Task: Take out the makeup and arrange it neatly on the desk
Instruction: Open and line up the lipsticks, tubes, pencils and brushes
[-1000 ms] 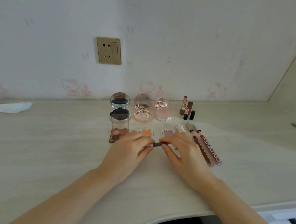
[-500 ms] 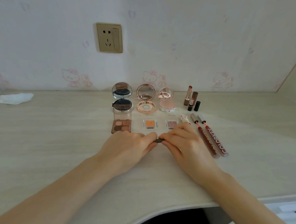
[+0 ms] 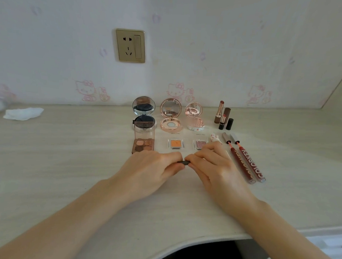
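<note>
Small dark item mostly hidden between fingertips of left hand and right hand, white cloth blurred, compact labels unreadable

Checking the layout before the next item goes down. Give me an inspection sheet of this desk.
Surface: pale wood-grain desk, curved front edge.
Job's things: three open round compacts in a back row; eyeshadow palette and two small pans in front; lipsticks standing at right; two lip gloss tubes lying side by side.
Clutter: white tissue far left.
Grippers: left hand and right hand pinch a small dark item, mostly hidden.
Cables: nothing seen.
Surroundings: wall socket, cartoon-cat wallpaper.
</note>
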